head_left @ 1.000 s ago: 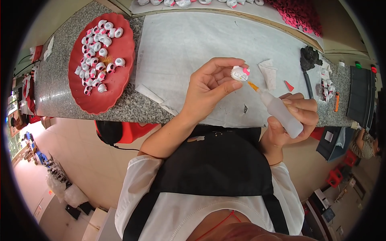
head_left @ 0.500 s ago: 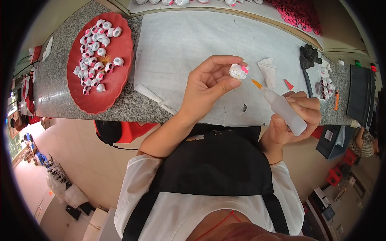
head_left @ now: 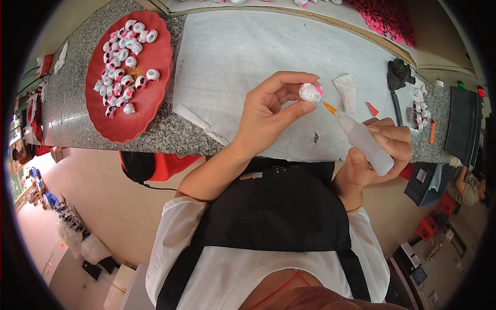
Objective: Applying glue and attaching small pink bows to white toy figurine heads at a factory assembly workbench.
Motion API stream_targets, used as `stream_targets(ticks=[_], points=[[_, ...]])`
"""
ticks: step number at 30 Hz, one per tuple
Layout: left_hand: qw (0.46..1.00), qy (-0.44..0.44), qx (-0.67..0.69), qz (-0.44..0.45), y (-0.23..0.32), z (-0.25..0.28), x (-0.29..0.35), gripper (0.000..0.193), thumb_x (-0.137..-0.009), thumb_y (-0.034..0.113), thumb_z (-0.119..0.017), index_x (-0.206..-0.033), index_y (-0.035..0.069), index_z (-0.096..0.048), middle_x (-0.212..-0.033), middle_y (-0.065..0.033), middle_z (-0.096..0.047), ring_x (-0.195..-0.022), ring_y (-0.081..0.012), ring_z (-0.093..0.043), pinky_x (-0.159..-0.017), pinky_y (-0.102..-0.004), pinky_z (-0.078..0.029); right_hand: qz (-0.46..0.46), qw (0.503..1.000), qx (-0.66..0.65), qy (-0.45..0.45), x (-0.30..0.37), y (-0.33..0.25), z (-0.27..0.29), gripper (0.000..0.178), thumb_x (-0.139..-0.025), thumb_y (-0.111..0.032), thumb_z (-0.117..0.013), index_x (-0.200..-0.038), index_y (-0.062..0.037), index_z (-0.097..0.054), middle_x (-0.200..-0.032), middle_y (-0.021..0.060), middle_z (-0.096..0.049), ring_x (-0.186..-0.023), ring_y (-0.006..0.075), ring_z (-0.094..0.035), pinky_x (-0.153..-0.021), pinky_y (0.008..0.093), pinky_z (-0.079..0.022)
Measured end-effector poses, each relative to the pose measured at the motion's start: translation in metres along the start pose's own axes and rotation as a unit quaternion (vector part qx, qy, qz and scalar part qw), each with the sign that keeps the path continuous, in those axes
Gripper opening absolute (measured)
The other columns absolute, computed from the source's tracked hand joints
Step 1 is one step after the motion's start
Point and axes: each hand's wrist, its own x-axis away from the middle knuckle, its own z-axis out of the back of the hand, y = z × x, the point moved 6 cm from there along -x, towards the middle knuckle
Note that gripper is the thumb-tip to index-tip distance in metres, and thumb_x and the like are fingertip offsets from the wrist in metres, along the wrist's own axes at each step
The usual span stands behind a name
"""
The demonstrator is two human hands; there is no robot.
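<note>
Between the thumb and fingers of my left hand [head_left: 271, 111] is a small white figurine head [head_left: 308, 93] with a pink patch on one side. My right hand [head_left: 385, 150] is wrapped round a translucent white squeeze bottle [head_left: 366, 142]. The bottle has an orange needle tip [head_left: 329, 107], which points up and left at the figurine head. The thin needle end reaches the head's right side; whether it touches, I cannot make out. Both hands are above white paper [head_left: 222, 67] spread on the granite worktop.
To the left stands a scalloped red tray [head_left: 150, 111] with several white-and-pink heads. A folded tissue [head_left: 346, 93], a red scrap [head_left: 372, 109] and a black-wrapped tool [head_left: 397, 106] lie right of my hands. Pink pieces [head_left: 385, 23] are heaped at the back right. An orange stick [head_left: 432, 130] lies farther right.
My left hand has turned the figurine head and shifted it slightly right, so its face marks now show less plainly. The right hand and bottle stay almost in place.
</note>
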Motion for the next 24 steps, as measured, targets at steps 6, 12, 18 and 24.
stream_targets(ticks=[6,12,18,24], points=[[0.995,-0.011,-0.074,-0.060,0.0026,-0.0004,0.0003,0.029,-0.071,-0.002,-0.057,-0.099,0.002,-0.052,-0.090,-0.0051,-0.052,-0.082,-0.0116,-0.051,-0.073,-0.0238,-0.042,-0.001,1.000,0.009,-0.004,0.0023,0.0001,-0.0016,0.043,-0.054,-0.011,-0.075,-0.086,-0.0046,-0.048,-0.078,0.0073,-0.045,-0.061,0.0139,-0.049,-0.052,0.0242,-0.044],[0.987,-0.014,-0.138,-0.082,0.0051,0.0002,0.0015,0.030,-0.069,-0.004,-0.057,-0.099,0.001,-0.052,-0.095,-0.0077,-0.050,-0.085,-0.0143,-0.050,-0.074,-0.0257,-0.041,-0.001,1.000,-0.002,-0.016,0.0019,-0.0016,-0.0044,0.042,-0.052,-0.006,-0.075,-0.086,-0.0038,-0.049,-0.078,0.0079,-0.045,-0.060,0.0140,-0.049,-0.052,0.0237,-0.043],[0.984,-0.016,-0.159,-0.083,0.0058,0.0009,0.0008,0.031,-0.070,-0.007,-0.054,-0.100,-0.001,-0.049,-0.099,-0.0105,-0.049,-0.090,-0.0161,-0.049,-0.076,-0.0269,-0.040,-0.009,1.000,-0.004,-0.022,-0.0004,0.0000,-0.0028,0.041,-0.052,-0.003,-0.074,-0.084,-0.0034,-0.049,-0.077,0.0080,-0.045,-0.059,0.0142,-0.049,-0.052,0.0237,-0.043],[0.988,-0.018,-0.133,-0.078,0.0041,-0.0020,-0.0011,0.031,-0.070,-0.009,-0.053,-0.101,-0.002,-0.048,-0.100,-0.0105,-0.050,-0.090,-0.0152,-0.049,-0.077,-0.0260,-0.040,-0.011,1.000,0.004,-0.017,-0.0026,0.0013,0.0016,0.041,-0.053,-0.005,-0.074,-0.084,-0.0034,-0.048,-0.078,0.0086,-0.045,-0.060,0.0146,-0.048,-0.052,0.0241,-0.042]])
